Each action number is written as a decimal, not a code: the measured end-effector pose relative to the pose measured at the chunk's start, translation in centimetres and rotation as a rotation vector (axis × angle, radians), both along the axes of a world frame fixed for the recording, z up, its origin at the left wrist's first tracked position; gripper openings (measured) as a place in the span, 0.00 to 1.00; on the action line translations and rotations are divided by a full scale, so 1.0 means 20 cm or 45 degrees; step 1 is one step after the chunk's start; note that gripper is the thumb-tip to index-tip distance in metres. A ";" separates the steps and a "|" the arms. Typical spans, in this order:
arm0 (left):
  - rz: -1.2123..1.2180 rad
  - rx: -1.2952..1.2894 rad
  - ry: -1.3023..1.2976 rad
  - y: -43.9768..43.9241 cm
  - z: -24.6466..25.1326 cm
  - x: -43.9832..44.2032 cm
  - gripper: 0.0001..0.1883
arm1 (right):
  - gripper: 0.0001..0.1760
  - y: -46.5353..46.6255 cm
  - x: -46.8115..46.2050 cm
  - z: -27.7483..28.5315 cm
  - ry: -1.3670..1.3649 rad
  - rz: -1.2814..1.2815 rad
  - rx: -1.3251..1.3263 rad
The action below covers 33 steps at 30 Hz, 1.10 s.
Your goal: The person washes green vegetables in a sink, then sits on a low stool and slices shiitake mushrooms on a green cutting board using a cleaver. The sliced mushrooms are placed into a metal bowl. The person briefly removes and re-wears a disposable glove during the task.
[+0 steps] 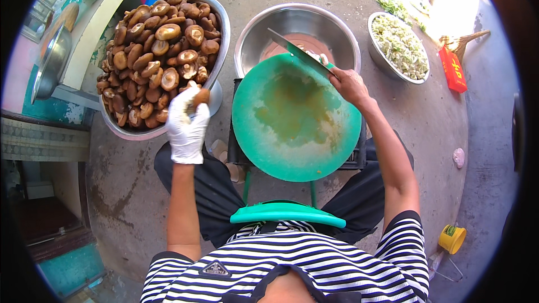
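My left hand (188, 124), in a white glove, holds a brown mushroom (201, 97) between thumb and fingers beside a large metal basin (225, 42) heaped with whole mushrooms (145, 57). My bare right hand (347, 86) grips a knife (294, 50), its blade slanting up and left over the far edge of a round green cutting board (294, 122). The board's surface is wet and stained brown. Just beyond it is a steel basin (353, 42), with white pieces near the blade; the board's far edge hides part of its inside.
Under the board is a black crate (360, 151). A metal bowl (426, 76) of chopped pale vegetable pieces stands at the right, near a red packet (453, 69) and loose greens. A yellow bucket (452, 239) lies at the lower right. A ledge (80, 57) runs along the left.
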<state>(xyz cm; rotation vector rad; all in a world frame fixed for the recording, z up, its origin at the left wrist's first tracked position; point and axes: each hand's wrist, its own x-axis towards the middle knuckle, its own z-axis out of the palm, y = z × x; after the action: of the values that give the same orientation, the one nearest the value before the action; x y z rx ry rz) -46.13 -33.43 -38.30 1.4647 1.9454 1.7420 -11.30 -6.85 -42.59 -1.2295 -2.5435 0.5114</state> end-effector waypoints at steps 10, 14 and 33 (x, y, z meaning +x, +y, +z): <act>-0.331 -0.623 -0.036 0.33 -0.61 0.58 0.21 | 0.13 -0.71 0.02 0.09 0.468 -0.292 -0.722; -0.149 -0.280 -0.073 0.31 -0.64 0.63 0.11 | 0.10 -0.82 0.02 0.02 0.413 -0.143 -0.410; -0.169 -0.231 -0.162 0.21 -0.66 0.66 0.14 | 0.09 -0.91 -0.17 0.01 0.112 -0.121 -0.294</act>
<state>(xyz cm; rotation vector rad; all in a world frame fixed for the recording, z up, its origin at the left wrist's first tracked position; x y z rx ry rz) -32.97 -29.32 -51.59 1.3535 1.8428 1.5202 -14.69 -25.11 -42.37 -1.3643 -2.3917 0.8366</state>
